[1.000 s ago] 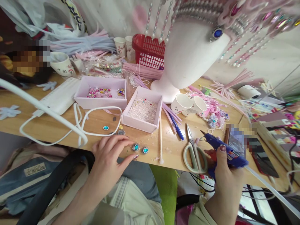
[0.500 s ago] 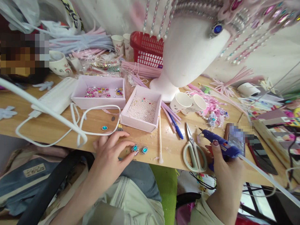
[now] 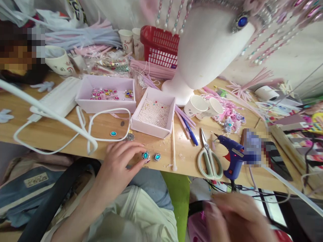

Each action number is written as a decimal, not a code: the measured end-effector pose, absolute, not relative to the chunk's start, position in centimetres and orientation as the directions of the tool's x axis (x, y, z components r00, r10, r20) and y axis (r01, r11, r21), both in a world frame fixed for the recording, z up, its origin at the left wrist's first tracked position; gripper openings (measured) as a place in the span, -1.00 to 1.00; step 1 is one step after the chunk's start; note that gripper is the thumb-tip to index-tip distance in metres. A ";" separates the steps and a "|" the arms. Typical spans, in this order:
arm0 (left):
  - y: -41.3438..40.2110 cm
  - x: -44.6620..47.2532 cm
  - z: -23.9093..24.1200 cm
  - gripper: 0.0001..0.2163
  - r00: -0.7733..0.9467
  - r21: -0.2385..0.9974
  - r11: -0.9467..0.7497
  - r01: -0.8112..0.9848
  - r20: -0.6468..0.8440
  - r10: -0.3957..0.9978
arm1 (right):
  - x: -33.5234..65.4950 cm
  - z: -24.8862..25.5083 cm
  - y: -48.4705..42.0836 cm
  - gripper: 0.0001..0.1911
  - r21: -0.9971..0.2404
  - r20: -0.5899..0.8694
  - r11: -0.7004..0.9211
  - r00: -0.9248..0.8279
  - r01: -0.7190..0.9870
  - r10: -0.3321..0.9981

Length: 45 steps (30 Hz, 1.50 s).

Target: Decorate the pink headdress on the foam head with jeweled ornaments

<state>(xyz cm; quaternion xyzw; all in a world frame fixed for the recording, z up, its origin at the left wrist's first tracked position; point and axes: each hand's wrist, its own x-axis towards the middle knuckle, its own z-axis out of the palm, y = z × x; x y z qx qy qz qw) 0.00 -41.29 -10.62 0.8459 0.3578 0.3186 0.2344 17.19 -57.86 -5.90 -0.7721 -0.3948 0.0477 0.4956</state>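
On the wooden desk [image 3: 188, 163] at seven o'clock, the left hand [image 3: 119, 161] pinches a silver-rimmed turquoise rhinestone [image 3: 145, 155], apparently for pick-up; next wants a steady lift. Right hand [image 3: 237, 216], five o'clock: blurred, grip unclear.

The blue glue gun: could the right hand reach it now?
Very likely yes: the right hand, though blurred, looks close by, and the glue gun has its handle toward the near edge of the table, with nothing covering it.
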 end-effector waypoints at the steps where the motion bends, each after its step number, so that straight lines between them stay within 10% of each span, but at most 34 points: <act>1: -41.4 -0.2 -10.4 -0.91 0.525 0.671 -0.627 0.396 0.395 0.754 | 16.1 -5.7 -56.5 -0.89 -0.796 0.340 -0.108 0.589 0.595 0.733; 16: -41.2 -1.1 -8.4 -0.79 0.551 0.745 -0.659 0.107 0.507 0.663 | 14.4 -5.1 -50.7 -0.88 -0.983 -0.132 -0.170 0.397 0.064 0.908; 25: -42.7 0.7 -9.3 -0.68 0.374 0.829 -0.556 -0.050 0.532 0.760 | 14.2 -5.1 -50.4 -0.91 -0.985 -0.113 -0.044 0.431 -0.166 0.895; 40: -43.5 1.7 -10.5 -0.72 0.540 0.983 0.040 -0.178 0.063 0.840 | 14.9 -5.9 -52.0 -0.61 -0.890 0.348 0.174 0.379 0.421 0.857; 45: -43.3 2.5 -9.8 -0.68 0.580 0.861 0.435 -0.262 -0.220 0.785 | 15.4 -5.5 -52.3 -0.68 -0.748 0.445 0.181 0.281 0.639 0.850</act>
